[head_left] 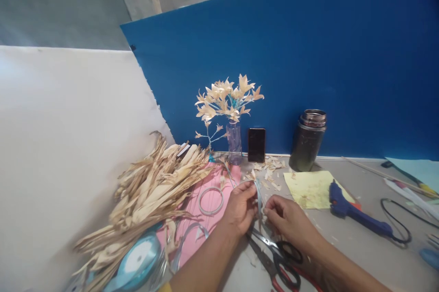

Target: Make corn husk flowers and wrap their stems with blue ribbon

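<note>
A: What do your hands hold?
B: Your left hand (241,206) and right hand (284,215) both pinch a thin blue ribbon strip (258,191) at lower centre of the frame.
A: And around them?
B: Scissors (277,255) lie open just below; dried husks (151,191) pile at lower left.

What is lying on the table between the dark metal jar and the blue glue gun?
In the head view, a yellow sheet of paper lies flat between the dark metal jar and the blue glue gun; the gun's nozzle end rests on its right edge.
</note>
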Tool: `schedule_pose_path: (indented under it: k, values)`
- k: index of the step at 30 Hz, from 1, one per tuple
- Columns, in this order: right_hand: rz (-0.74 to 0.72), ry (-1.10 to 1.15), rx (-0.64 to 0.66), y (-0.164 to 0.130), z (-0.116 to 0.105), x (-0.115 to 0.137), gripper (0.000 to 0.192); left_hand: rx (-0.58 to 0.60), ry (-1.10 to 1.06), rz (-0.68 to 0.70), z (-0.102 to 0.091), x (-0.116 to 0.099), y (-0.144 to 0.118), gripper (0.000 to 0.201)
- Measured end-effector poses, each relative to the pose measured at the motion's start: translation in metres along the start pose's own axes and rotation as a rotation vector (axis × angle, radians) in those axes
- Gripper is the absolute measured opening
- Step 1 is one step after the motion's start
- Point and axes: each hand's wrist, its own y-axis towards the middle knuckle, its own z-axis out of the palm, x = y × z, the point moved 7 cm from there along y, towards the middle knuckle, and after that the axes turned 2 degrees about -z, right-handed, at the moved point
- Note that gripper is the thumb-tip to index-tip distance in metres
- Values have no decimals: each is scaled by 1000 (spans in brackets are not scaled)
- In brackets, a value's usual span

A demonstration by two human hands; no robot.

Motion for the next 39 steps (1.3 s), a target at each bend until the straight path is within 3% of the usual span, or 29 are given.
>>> schedule_pose_path:
  k: [12, 18, 24, 34, 39]
  values:
    - [-62, -75, 60, -2, -2, 9, 17, 25, 7, 27, 5, -3, -2, 40]
    - [-26, 69, -157, 1, -34, 12, 24, 44, -6, -21, 9, 5, -6, 41]
    - [39, 215, -162, 3, -38, 13, 32, 83, -53, -21, 17, 14, -9, 36]
    - [-8, 244, -166, 4, -45, 21, 32, 142, -140, -59, 32, -5, -18, 43]
    - [-25, 254, -149, 1, -51, 34, 33, 161, -56, -5, 42, -12, -27, 44]
